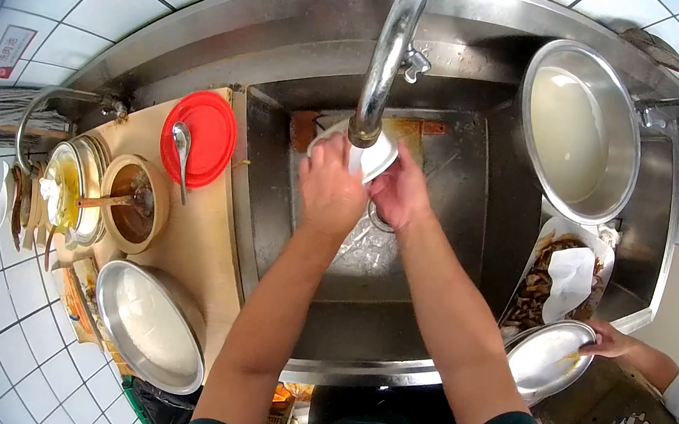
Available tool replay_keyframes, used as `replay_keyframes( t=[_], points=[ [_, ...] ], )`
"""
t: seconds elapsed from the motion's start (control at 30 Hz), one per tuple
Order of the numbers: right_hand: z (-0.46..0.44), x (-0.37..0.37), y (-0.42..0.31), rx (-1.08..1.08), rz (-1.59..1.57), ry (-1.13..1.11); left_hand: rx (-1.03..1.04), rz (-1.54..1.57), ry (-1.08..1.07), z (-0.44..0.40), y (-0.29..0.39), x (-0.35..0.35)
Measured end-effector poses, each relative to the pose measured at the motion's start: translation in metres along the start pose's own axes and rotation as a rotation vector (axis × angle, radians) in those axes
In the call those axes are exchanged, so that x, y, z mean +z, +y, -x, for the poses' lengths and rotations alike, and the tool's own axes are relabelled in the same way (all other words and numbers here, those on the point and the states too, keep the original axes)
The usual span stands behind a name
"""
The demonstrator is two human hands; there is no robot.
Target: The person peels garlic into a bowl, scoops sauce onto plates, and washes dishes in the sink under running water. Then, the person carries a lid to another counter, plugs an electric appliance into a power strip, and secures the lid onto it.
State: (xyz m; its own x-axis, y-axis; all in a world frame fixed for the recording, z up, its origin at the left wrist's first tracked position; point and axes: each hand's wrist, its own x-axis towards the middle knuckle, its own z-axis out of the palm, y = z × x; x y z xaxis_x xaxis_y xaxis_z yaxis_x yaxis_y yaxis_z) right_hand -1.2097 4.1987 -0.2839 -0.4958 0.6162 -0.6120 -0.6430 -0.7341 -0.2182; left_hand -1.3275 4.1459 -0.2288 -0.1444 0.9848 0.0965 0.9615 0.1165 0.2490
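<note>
Head view: a white bowl point(380, 160) is located over the sink point(452, 232), directly below the spout of the metal tap point(395, 40). The left hand point(334, 182) is on the left side of the bowl, fingers bent over it; its grip is clamped on the rim, partly hidden by the spout. The right hand point(401, 188) is on the right side; its grip is clamped on the edge, thumb and fingers against the bowl.

Left of the sink, the wooden worktop point(209, 257) carries a red lid point(214, 122) with a metal spoon point(183, 150) lying across its edge. Beside it stands a round tub point(160, 221) containing brown sauce and a wooden-handled tool. Nearer the person is a metal bowl point(188, 305) with pale contents.

On the right, a large metal pot point(611, 104) contains cloudy liquid. Below it in view is a tray point(577, 229) of brown food with a white piece on top. Another person's hand point(605, 339) holds the rim of a metal pan point(547, 362) beside the tray.
</note>
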Motion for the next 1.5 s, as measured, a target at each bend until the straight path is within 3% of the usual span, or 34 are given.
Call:
replay_keyframes(
  t=[0.03,0.1,0.13,0.23,0.4,0.5,0.57,0.6,0.7,0.73,0.83,0.87,0.97,1.03,1.07,1.13,1.23,1.27,1.37,1.4,1.5],
  points=[
    [0.001,0.006,0.002,-0.026,-0.077,-0.035,-0.075,0.064,-0.004,0.002,0.000,0.001],
    [-0.008,0.005,0.007,0.037,0.167,-0.089,-0.217,0.191,-0.014,0.013,-0.003,0.007],
    [-0.012,0.005,0.010,0.066,0.288,-0.111,-0.216,0.305,0.079,0.026,-0.017,0.031],
    [-0.005,0.024,0.025,0.086,0.948,-0.219,-0.621,1.248,0.075,0.042,-0.025,0.052],
    [-0.003,0.042,0.021,0.048,0.860,-0.035,-1.287,1.913,-0.148,0.070,-0.043,0.079],
    [0.008,0.061,0.004,0.028,1.050,0.115,-1.111,1.814,-0.183,0.065,-0.028,0.062],
    [0.008,0.060,-0.010,-0.039,1.275,0.154,-1.027,1.799,-0.041,0.060,-0.028,0.059],
    [0.014,0.070,-0.019,-0.006,1.218,0.221,-0.983,1.787,0.029,0.058,-0.028,0.059],
    [0.001,0.056,-0.007,-0.225,0.927,0.109,-0.966,1.622,-0.214,0.061,-0.021,0.071],
    [-0.007,0.049,-0.002,-0.257,1.051,-0.009,-0.959,1.683,-0.104,0.061,-0.024,0.076],
    [0.012,0.072,-0.014,-0.009,1.210,0.049,-0.931,1.676,0.000,0.058,-0.012,0.070],
    [-0.008,0.049,-0.015,-0.116,1.474,0.127,-0.895,1.615,-0.195,0.074,-0.022,0.104],
    [0.001,0.064,-0.034,-0.961,1.466,0.470,-1.072,1.774,0.002,0.058,-0.017,0.080],
    [0.008,0.085,-0.049,-1.277,1.516,0.610,-1.003,1.643,-0.057,0.058,-0.008,0.073],
    [0.001,0.075,-0.061,-1.337,1.689,0.521,-1.005,1.643,-0.060,0.062,-0.010,0.082],
    [-0.006,0.077,-0.078,-1.307,1.780,0.355,-1.070,1.645,-0.025,0.058,-0.020,0.090],
    [-0.005,0.082,-0.096,-1.291,1.868,0.271,-0.765,1.672,-0.225,0.057,-0.016,0.081],
    [-0.007,0.083,-0.100,-1.299,1.891,0.256,-0.871,1.589,-0.198,0.053,-0.014,0.074],
    [-0.012,0.079,-0.106,-1.205,1.652,0.235,-0.928,1.693,-0.195,0.048,-0.011,0.067],
    [-0.013,0.078,-0.107,-1.087,1.571,0.254,-0.949,1.647,-0.241,0.047,-0.009,0.067],
    [-0.015,0.072,-0.103,-0.940,1.401,0.314,-0.898,1.752,-0.096,0.048,-0.006,0.054]
  ],
)
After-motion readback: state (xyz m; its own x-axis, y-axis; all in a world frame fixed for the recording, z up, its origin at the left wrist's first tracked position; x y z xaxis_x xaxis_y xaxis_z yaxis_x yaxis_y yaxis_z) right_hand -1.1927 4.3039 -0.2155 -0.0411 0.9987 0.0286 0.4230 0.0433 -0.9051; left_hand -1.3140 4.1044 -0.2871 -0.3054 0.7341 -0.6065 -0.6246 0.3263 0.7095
